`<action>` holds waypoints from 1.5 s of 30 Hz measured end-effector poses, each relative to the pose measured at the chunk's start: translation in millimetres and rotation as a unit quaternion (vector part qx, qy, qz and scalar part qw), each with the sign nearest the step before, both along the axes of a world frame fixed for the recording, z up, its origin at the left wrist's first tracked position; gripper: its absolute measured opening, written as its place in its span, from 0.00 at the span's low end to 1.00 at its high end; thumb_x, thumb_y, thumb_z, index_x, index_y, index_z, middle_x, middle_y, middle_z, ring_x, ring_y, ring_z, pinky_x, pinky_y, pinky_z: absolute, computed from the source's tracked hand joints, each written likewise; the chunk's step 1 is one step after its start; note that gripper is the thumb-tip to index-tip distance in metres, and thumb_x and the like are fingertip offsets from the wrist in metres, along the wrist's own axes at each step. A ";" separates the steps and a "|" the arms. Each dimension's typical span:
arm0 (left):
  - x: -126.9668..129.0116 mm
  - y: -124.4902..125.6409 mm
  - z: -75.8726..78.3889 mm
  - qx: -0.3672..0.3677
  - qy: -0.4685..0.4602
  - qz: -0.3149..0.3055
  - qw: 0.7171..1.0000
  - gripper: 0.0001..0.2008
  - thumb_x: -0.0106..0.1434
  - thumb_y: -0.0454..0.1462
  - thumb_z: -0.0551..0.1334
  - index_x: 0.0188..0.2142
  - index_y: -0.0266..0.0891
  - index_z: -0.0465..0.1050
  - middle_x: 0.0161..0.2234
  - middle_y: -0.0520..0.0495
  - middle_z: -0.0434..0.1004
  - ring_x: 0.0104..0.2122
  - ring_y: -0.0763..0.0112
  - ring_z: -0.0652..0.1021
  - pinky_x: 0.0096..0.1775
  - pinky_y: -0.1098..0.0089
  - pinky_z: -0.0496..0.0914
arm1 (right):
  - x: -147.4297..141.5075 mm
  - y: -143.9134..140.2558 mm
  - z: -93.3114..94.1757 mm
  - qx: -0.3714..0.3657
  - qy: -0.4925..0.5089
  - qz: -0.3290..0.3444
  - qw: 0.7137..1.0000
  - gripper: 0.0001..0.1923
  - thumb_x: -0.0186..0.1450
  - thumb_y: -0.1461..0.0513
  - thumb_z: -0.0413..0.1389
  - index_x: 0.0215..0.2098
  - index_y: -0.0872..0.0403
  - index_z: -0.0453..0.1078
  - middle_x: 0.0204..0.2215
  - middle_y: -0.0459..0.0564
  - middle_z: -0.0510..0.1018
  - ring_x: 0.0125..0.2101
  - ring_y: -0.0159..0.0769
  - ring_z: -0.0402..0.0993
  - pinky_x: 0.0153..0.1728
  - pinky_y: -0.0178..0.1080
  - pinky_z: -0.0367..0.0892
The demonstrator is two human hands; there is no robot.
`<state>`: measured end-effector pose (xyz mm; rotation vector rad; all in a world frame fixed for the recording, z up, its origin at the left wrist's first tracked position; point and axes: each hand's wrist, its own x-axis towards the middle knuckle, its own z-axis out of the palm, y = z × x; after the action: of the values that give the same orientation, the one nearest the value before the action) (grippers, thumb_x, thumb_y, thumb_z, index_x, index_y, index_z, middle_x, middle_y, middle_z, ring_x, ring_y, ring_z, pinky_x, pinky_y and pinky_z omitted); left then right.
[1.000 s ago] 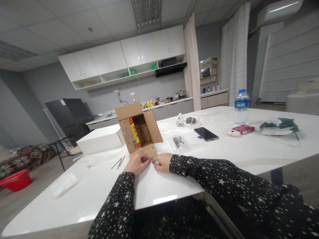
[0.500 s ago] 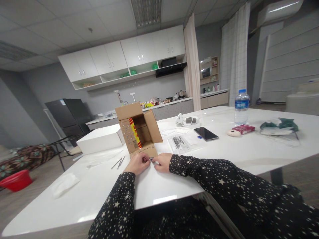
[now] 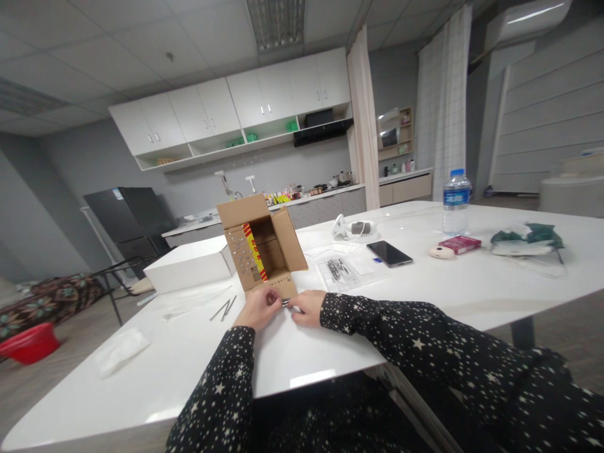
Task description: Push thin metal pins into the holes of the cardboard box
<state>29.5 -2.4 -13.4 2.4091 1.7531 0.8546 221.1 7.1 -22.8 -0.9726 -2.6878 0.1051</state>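
My left hand (image 3: pixel 258 307) and my right hand (image 3: pixel 307 307) meet low in front of an open cardboard box (image 3: pixel 278 245). Between their fingertips is a small shiny metal piece (image 3: pixel 285 302), too small to identify. Both hands are closed, thumbs and fingers pinched at its two ends. The box stands with its opening towards me and its flaps spread; the lower flap lies behind my hands. Rows of small pale pieces dot the left flap (image 3: pixel 241 251), beside a red and yellow strip. Left of my left hand, a few long thin metal rods (image 3: pixel 223 308) lie on the white table (image 3: pixel 198 371).
A white box (image 3: pixel 189 267) stands left of the cardboard one. Crumpled white plastic (image 3: pixel 121 352) lies at the left. To the right are a clear packet (image 3: pixel 338 270), a phone (image 3: pixel 389 253), a small pink-white case (image 3: pixel 442 252), a red pack (image 3: pixel 460 244) and a water bottle (image 3: pixel 456 202).
My left fingers have shifted slightly around the metal piece. The right hand stays almost where it was, and the things on the table have not moved.
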 end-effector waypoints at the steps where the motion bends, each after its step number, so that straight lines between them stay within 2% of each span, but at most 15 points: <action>1: 0.5 -0.5 1.0 0.005 -0.010 0.003 1.000 0.09 0.54 0.40 0.57 0.27 0.38 0.71 0.23 0.52 0.72 0.23 0.74 0.69 0.28 0.72 0.62 | 0.1 0.1 0.0 0.000 0.002 0.000 1.000 0.17 0.59 0.56 0.47 0.44 0.49 0.70 0.33 0.51 0.79 0.34 0.41 0.75 0.31 0.37 0.64; 11: -2.8 -2.3 5.4 0.084 -0.083 0.047 0.992 0.08 0.53 0.39 0.56 0.32 0.38 0.68 0.27 0.51 0.72 0.27 0.73 0.70 0.32 0.71 0.65 | -0.7 0.3 -0.6 0.001 0.010 0.004 1.000 0.18 0.58 0.57 0.47 0.43 0.50 0.71 0.34 0.51 0.79 0.35 0.41 0.75 0.31 0.37 0.64; 18: -10.3 3.8 2.2 0.134 -0.094 0.067 0.984 0.08 0.53 0.39 0.57 0.32 0.39 0.68 0.28 0.51 0.73 0.29 0.72 0.72 0.34 0.70 0.66 | 0.5 0.6 -0.6 0.001 0.009 0.009 1.000 0.18 0.58 0.57 0.47 0.44 0.51 0.71 0.35 0.52 0.79 0.35 0.42 0.75 0.31 0.37 0.64; 26: -17.0 6.0 2.3 0.175 -0.101 0.132 0.971 0.07 0.52 0.39 0.57 0.32 0.40 0.68 0.29 0.50 0.74 0.30 0.70 0.73 0.34 0.70 0.66 | -0.8 2.6 -3.3 0.004 0.013 0.009 1.000 0.18 0.58 0.57 0.47 0.43 0.50 0.71 0.35 0.52 0.79 0.36 0.43 0.75 0.32 0.38 0.64; 35: -17.2 7.0 -0.3 0.149 -0.080 0.098 0.981 0.09 0.55 0.40 0.57 0.34 0.39 0.70 0.29 0.50 0.74 0.27 0.72 0.72 0.33 0.70 0.67 | -1.1 1.4 -2.2 0.000 0.011 0.005 1.000 0.18 0.58 0.58 0.48 0.44 0.50 0.71 0.34 0.51 0.79 0.36 0.41 0.74 0.32 0.37 0.64; 39: -15.5 6.6 -0.2 0.133 -0.051 0.087 0.986 0.11 0.56 0.41 0.56 0.34 0.39 0.72 0.30 0.48 0.75 0.29 0.71 0.72 0.35 0.69 0.68 | -0.9 1.7 -2.3 0.001 0.009 0.008 1.000 0.17 0.58 0.58 0.48 0.43 0.50 0.71 0.33 0.51 0.79 0.35 0.41 0.74 0.32 0.37 0.64; 45: -18.5 8.3 -2.6 0.102 -0.011 0.108 0.989 0.14 0.58 0.44 0.54 0.35 0.39 0.74 0.32 0.46 0.76 0.32 0.68 0.74 0.37 0.67 0.68 | -0.3 1.7 -2.2 0.001 0.008 0.008 1.000 0.17 0.58 0.58 0.48 0.43 0.50 0.71 0.33 0.51 0.79 0.35 0.41 0.74 0.32 0.37 0.64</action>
<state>11.0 6.0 -16.0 2.3432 2.0383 1.1321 220.7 8.8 -24.9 -0.9447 -2.6809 0.1124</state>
